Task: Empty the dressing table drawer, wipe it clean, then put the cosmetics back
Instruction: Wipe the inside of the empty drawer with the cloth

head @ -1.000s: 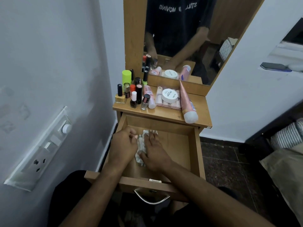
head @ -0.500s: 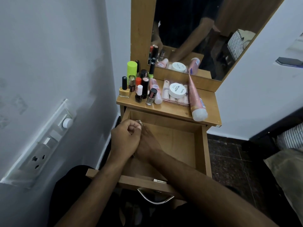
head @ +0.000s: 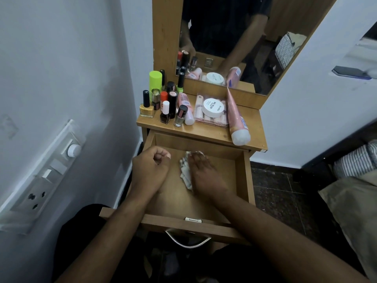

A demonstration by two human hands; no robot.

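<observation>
We see the right hand flat on a crumpled cloth, pressing it against the drawer floor, fingers spread over it rather than curled round. Left hand is loosely clenched, holding nothing we can make out, hovering over the drawer's left side. Drawer is pulled out and bare apart from the cloth. Cosmetics all sit on the tabletop above: nail polish bottles grouped at left, a clear case with a white jar on it in the middle, a pink tube lying at right, cap toward the front edge. We judge this the wiping step, emptying done. Next we'd expect the cloth swept across the remaining floor and corners, then taken out before items go back. The tube by the edge may roll.
</observation>
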